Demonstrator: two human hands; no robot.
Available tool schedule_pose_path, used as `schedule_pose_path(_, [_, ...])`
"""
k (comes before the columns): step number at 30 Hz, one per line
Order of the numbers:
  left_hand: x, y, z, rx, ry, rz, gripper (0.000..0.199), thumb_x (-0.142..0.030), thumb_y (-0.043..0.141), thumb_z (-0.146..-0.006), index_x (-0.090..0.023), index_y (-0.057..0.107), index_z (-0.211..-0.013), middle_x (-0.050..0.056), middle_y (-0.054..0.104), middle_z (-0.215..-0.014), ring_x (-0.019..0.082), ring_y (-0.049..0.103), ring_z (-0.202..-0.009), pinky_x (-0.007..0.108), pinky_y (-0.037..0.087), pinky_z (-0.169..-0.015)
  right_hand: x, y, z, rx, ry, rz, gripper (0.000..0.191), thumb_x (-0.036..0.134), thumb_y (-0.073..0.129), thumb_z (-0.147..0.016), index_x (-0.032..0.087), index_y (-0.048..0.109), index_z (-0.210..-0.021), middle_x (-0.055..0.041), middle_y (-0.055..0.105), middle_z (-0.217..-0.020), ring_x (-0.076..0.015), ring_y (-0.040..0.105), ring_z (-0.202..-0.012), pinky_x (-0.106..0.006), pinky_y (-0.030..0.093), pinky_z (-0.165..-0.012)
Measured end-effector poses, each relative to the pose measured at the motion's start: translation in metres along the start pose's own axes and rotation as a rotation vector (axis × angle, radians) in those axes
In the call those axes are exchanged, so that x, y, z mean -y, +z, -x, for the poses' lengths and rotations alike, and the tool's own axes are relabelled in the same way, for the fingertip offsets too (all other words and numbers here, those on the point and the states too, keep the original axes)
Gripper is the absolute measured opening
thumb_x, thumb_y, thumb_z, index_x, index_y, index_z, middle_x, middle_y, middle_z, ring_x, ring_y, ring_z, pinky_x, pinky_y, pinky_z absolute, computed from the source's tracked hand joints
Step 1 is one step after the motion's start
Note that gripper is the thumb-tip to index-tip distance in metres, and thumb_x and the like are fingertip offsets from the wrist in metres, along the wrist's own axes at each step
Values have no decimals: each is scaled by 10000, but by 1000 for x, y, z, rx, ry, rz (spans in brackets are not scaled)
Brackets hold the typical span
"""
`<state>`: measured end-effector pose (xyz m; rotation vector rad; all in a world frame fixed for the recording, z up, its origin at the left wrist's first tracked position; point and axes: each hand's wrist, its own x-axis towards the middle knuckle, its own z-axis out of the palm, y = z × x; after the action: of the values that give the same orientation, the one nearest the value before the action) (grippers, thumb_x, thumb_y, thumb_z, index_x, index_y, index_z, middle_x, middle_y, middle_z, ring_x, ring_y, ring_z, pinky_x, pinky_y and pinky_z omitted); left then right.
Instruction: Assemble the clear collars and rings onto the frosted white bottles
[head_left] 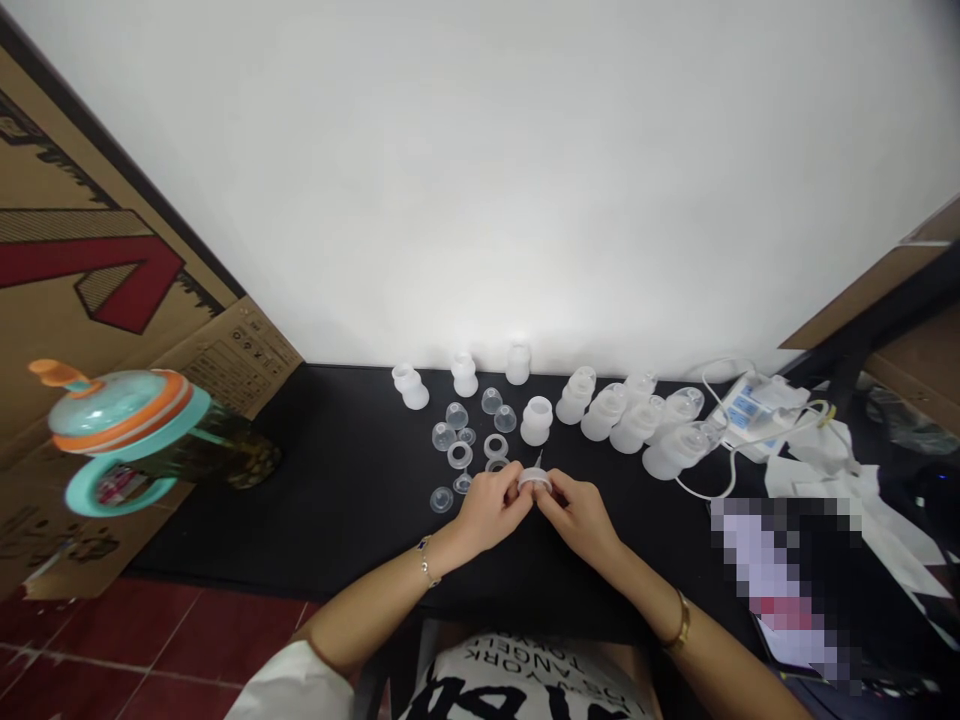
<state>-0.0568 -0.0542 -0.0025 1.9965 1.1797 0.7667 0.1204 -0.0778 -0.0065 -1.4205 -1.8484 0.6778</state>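
Observation:
Between both hands I hold a white bottle collar ring (pixel 535 477) with a clear nipple (pixel 539 459) pointing up through it. My left hand (pixel 491 503) pinches its left side. My right hand (pixel 581 513) grips the right side, fingertips curled under. Just beyond stands an open white bottle (pixel 536 421). Left of it lie loose collar rings (pixel 460 455), clear nipples (pixel 441 499) and clear dome caps (pixel 457 415). To the right, several capped bottles (pixel 604 411) are grouped together.
Three open bottles (pixel 464 375) stand along the white wall. A large teal and orange tumbler (pixel 150 430) is at the left, by a cardboard box (pixel 90 250). A white power strip (pixel 750 410) with cables, paper and a blurred-out screen (pixel 780 590) occupy the right side.

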Motion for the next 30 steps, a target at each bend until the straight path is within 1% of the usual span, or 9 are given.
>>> schedule_pose_path(12, [-4, -2, 0, -5, 3, -5, 294, -291, 490, -905, -228, 314, -678, -68, 383, -534, 100, 373, -477, 252, 244, -537, 0, 0, 1, -2, 7, 14, 401, 425, 498, -965, 235, 365, -638, 57, 435, -520, -109, 414, -461, -250, 247, -482])
schedule_pose_path(19, [-2, -1, 0, -16, 12, -9, 296, -293, 493, -915, -224, 328, -681, -65, 401, -543, 102, 392, -489, 250, 252, -547, 0, 1, 2, -1, -1, 11, 394, 415, 482, -974, 236, 351, -649, 58, 423, -521, -109, 416, -458, -251, 240, -488])
schedule_pose_path(26, [-1, -1, 0, -11, 0, 20, 283, -301, 500, -927, -216, 373, -690, -59, 440, -577, 102, 422, -524, 249, 271, -564, 0, -1, 0, 7, -14, 13, 362, 403, 495, -972, 231, 408, -666, 50, 482, -544, -112, 459, -473, -245, 269, -495])
schedule_pose_path(30, [0, -3, -2, -14, -9, 61, 267, -301, 517, -925, -211, 412, -697, -60, 452, -589, 103, 435, -537, 246, 282, -567, 1, -2, 0, 28, -5, 1, 314, 392, 483, -989, 226, 476, -722, 44, 515, -575, -121, 493, -492, -241, 291, -503])
